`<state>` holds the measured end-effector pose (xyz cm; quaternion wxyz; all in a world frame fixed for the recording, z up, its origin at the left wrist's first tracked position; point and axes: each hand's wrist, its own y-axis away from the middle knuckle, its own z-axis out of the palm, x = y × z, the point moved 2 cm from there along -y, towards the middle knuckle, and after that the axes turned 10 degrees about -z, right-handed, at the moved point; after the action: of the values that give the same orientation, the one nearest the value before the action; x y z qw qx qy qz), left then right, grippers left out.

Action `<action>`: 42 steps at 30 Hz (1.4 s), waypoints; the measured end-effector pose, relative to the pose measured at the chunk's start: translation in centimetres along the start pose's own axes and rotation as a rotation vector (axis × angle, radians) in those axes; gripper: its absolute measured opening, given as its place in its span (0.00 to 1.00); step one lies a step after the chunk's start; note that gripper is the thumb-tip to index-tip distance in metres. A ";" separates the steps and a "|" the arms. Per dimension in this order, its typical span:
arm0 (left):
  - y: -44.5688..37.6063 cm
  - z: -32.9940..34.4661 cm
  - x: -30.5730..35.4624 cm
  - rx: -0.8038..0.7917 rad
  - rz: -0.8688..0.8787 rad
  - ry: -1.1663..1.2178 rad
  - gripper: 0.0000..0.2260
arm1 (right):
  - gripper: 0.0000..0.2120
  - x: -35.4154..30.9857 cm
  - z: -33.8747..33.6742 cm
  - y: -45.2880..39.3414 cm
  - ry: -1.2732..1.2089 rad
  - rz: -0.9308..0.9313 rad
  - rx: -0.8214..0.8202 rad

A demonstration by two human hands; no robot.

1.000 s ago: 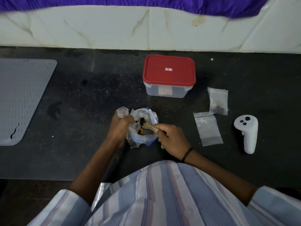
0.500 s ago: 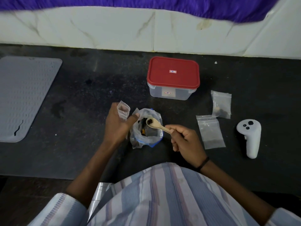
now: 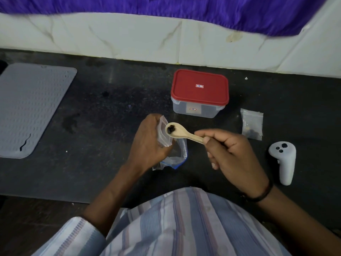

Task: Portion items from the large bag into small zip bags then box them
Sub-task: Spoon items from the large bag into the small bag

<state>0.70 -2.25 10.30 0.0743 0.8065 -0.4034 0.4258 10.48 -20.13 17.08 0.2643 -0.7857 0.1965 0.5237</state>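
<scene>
**Q:** What are the hands doing?

**A:** The right hand (image 3: 234, 154) is closed around the handle of a small wooden spoon (image 3: 181, 133), pinched between thumb and fingers. The spoon bowl carries a few dark pieces (image 3: 170, 129) and sits right at the mouth of a small zip bag (image 3: 163, 133). The left hand (image 3: 149, 143) is closed on that small bag, holding it upright with its opening toward the spoon.

**Q:** Where is the large bag?

**A:** The large bag (image 3: 177, 156), clear with a blue zip edge, lies on the dark counter (image 3: 110, 108) under and just beside the left hand, near the counter's front edge. It looks slumped, not held.

**Q:** And the box?

**A:** A clear box (image 3: 197, 110) with a red lid (image 3: 200, 86) stands behind the hands, toward the back edge by the wall. The lid is on. To its right lies another small bag (image 3: 252, 124) with dark pieces at its bottom. A white controller (image 3: 283, 159) lies near the right end, and a grey mat (image 3: 31, 108) at the left end.

**Q:** What could go wrong?

**A:** The small bag's mouth looks narrow and floppy, barely wider than the spoon bowl. If the spoon tips before it is inside, the pieces would likely roll onto the counter. If the fingers let the mouth close, the spoon could push the bag aside. The unheld large bag might also spill if nudged.
</scene>
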 end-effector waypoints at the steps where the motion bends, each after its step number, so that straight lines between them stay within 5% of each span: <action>1: 0.0 0.2 0.2 -0.003 0.038 -0.016 0.15 | 0.11 -0.5 0.2 -0.3 0.112 -0.080 -0.037; 6: -0.1 1.0 0.4 -0.030 0.097 -0.007 0.12 | 0.13 -1.6 1.7 -1.6 0.816 -0.542 -0.291; 11: -0.3 0.5 0.5 0.013 -0.048 0.121 0.15 | 0.13 -1.5 1.8 -1.8 1.056 -0.727 -0.161; 16: -0.1 -0.7 -0.8 0.020 -0.419 0.165 0.16 | 0.12 -0.1 0.1 -1.5 0.665 -0.383 0.065; 22: 1.7 0.1 -1.8 -0.131 -0.606 0.145 0.21 | 0.08 4.9 2.8 -0.7 0.498 0.048 -0.149; 34: 2.0 1.2 -3.1 -0.249 -0.835 0.082 0.24 | 0.09 6.3 5.1 -2.1 0.740 0.081 -0.298; 42: 1.9 1.4 -3.1 -0.254 -0.964 0.405 0.22 | 0.10 8.1 5.2 -1.1 0.355 0.266 -0.166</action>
<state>-0.77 -2.38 6.72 0.4347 0.7867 -0.0133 0.4382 10.39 -16.32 8.15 0.0889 -0.8517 0.2980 0.4218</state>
